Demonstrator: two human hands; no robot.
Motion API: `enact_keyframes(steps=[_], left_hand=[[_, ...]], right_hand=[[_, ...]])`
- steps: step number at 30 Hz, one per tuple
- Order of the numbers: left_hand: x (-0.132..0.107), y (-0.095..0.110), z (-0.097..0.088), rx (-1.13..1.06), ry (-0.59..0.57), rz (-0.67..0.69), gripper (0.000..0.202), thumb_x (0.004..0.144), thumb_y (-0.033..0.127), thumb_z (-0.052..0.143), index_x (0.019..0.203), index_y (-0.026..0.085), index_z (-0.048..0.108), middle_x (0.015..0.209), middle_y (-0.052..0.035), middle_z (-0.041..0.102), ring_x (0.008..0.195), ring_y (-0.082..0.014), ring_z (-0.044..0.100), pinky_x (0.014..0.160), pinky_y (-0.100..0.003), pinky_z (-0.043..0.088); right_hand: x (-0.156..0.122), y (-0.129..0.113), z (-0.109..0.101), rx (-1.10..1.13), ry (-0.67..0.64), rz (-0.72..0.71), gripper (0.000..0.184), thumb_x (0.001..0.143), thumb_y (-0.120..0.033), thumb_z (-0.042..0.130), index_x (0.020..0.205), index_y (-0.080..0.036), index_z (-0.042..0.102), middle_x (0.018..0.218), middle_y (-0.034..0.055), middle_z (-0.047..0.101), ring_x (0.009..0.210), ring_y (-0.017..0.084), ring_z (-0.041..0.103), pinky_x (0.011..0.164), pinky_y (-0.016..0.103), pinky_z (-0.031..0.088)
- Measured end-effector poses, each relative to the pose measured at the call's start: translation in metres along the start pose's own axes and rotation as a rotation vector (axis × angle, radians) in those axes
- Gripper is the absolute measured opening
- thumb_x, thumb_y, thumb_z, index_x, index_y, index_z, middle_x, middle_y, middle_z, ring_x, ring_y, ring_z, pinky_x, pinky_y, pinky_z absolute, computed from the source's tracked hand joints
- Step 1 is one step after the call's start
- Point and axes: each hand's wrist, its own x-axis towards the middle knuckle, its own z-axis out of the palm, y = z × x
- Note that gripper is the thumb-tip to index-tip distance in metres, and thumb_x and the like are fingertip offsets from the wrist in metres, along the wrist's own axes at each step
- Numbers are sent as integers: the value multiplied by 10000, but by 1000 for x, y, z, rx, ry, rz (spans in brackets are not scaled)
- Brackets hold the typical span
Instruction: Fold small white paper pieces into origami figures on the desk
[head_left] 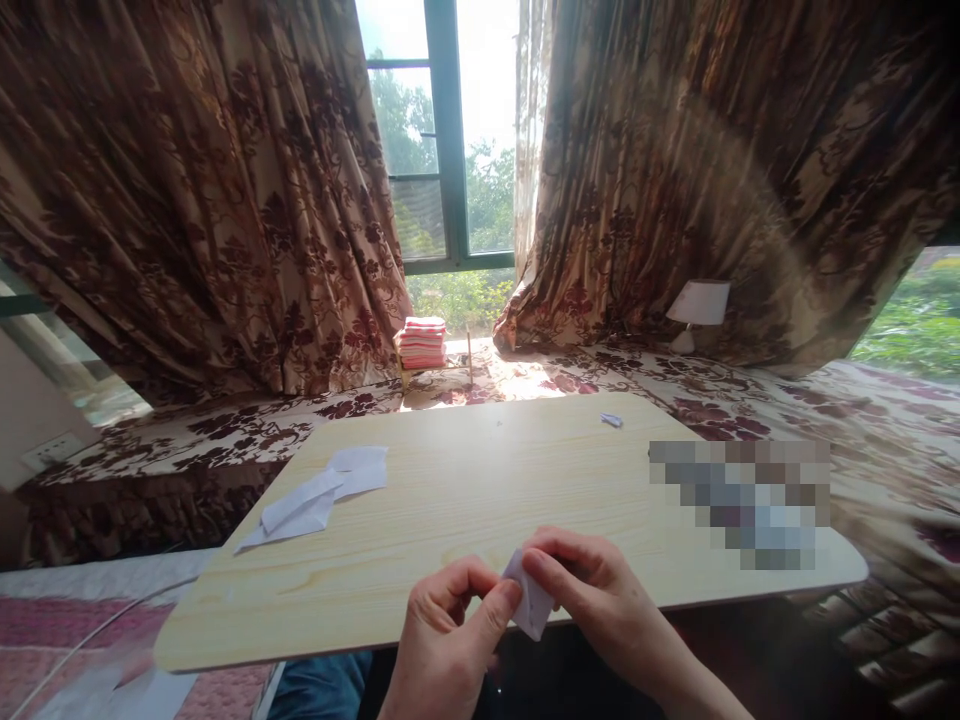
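My left hand (442, 640) and my right hand (600, 600) meet at the near edge of a light wooden table (480, 490). Both pinch a small folded piece of white paper (531, 598) between thumb and fingers. The paper hangs just over the table's front edge. Its lower corner points down between my hands.
Several white paper strips (319, 495) lie at the table's left. A tiny paper scrap (612, 420) sits at the far right, beside a blurred patch. Behind are a patterned bedspread (862, 420), a stack of pink cloths (422, 343), a small lamp (697, 310), curtains and a window.
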Motion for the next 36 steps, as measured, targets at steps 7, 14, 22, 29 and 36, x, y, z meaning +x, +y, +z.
enact_keyframes(steps=[7, 14, 22, 29, 36], left_hand=[[1, -1, 0, -36, 1, -62, 375, 691, 490, 708, 608, 134, 624, 528, -14, 608, 483, -119, 534, 430, -196, 407], [2, -3, 0, 6, -31, -59, 393, 696, 518, 688, 665, 127, 666, 560, -40, 633, 482, -134, 549, 420, -204, 400], [1, 10, -4, 63, -59, -8, 461, 711, 564, 637, 556, 130, 620, 508, 7, 484, 500, -97, 411, 476, -203, 337], [1, 8, -4, 299, 93, 154, 372, 768, 467, 597, 571, 153, 621, 587, -19, 564, 594, -150, 503, 587, -225, 391], [8, -5, 3, 180, 63, 81, 458, 747, 565, 584, 528, 163, 572, 518, 7, 471, 550, -137, 435, 535, -228, 340]], right_hand=[[4, 7, 3, 59, -3, 40, 374, 789, -477, 629, 637, -135, 626, 566, -25, 507, 529, 84, 424, 501, 203, 338], [2, 8, 5, 49, -10, 23, 378, 789, -478, 631, 638, -132, 634, 563, -19, 525, 513, 80, 424, 482, 198, 331], [5, 18, 7, 96, 73, -13, 388, 789, -494, 630, 616, -149, 597, 554, -21, 506, 519, 95, 455, 484, 206, 362], [6, 16, 9, 89, 42, 11, 401, 782, -512, 626, 624, -148, 571, 529, -42, 448, 510, 84, 392, 485, 208, 316], [7, 25, 13, 105, 168, -115, 357, 806, -467, 622, 636, -158, 569, 573, -19, 495, 535, 105, 465, 491, 214, 385]])
